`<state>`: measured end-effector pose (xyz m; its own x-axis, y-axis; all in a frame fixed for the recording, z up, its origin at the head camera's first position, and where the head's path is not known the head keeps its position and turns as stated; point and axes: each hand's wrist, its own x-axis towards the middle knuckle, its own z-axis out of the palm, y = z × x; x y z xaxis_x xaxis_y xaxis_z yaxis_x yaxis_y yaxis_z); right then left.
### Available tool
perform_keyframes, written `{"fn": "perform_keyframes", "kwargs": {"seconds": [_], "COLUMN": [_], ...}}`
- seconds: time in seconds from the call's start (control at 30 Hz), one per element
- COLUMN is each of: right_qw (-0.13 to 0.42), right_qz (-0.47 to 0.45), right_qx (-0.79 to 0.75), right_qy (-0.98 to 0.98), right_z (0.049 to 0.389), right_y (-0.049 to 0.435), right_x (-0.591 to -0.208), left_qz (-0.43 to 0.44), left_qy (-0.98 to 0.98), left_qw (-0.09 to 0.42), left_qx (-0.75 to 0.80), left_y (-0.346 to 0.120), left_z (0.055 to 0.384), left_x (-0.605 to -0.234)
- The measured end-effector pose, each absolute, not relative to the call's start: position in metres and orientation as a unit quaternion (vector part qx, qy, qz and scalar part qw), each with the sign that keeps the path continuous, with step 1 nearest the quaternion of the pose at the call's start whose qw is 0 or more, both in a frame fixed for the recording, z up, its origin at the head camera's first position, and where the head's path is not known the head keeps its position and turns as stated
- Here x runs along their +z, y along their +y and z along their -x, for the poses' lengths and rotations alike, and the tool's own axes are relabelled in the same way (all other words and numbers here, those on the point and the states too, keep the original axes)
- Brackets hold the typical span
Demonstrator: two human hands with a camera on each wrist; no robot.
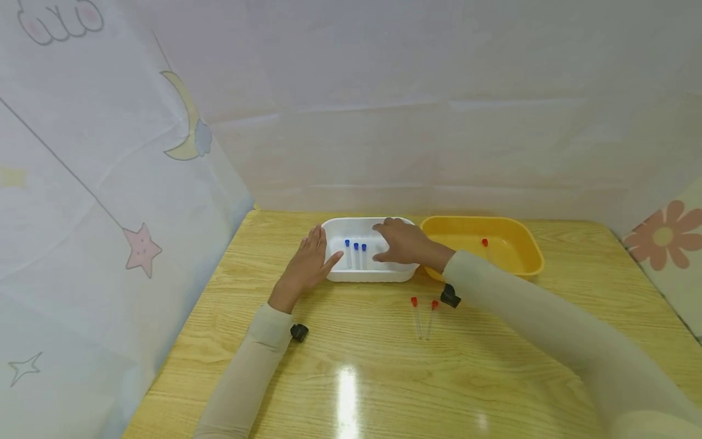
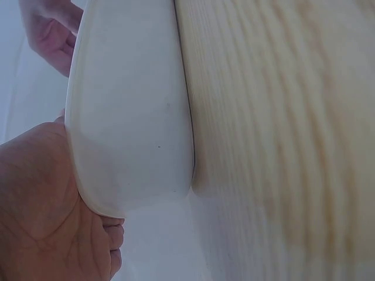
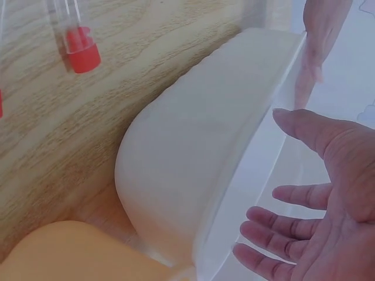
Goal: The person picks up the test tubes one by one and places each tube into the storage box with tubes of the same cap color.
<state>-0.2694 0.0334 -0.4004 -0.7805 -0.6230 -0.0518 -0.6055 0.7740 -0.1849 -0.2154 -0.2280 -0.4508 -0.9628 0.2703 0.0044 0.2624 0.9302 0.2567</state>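
Note:
A white tray holds three clear tubes with blue caps, lying side by side. Along the tray's left end lies my left hand, fingers extended and thumb reaching over the front rim. In the left wrist view its palm is right at the rim. My right hand is over the tray's right end. The right wrist view shows its fingers spread, with nothing between them and the thumb.
A yellow tray stands right of the white one, with a red-capped tube inside. Two more red-capped tubes lie on the wooden table in front. A printed cloth wall stands behind the table.

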Motion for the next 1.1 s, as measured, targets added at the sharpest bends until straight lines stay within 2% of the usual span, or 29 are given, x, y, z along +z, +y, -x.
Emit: {"fn": "perform_keyframes", "kwargs": {"seconds": [0.77, 1.1], "right_qw": [-0.034, -0.041], "right_qz": [0.331, 0.305], "right_qx": [-0.098, -0.107], "right_qy": [0.938, 0.945], "right_z": [0.250, 0.248], "right_y": [0.066, 0.090], "right_x": [-0.388, -0.396], "left_qz": [-0.135, -0.140], "left_qy": [0.982, 0.981], "left_qw": [0.026, 0.026], "left_qx": [0.126, 0.131], "left_y": [-0.228, -0.225], "left_z": [0.220, 0.221], "left_x": [-0.455, -0.455]}}
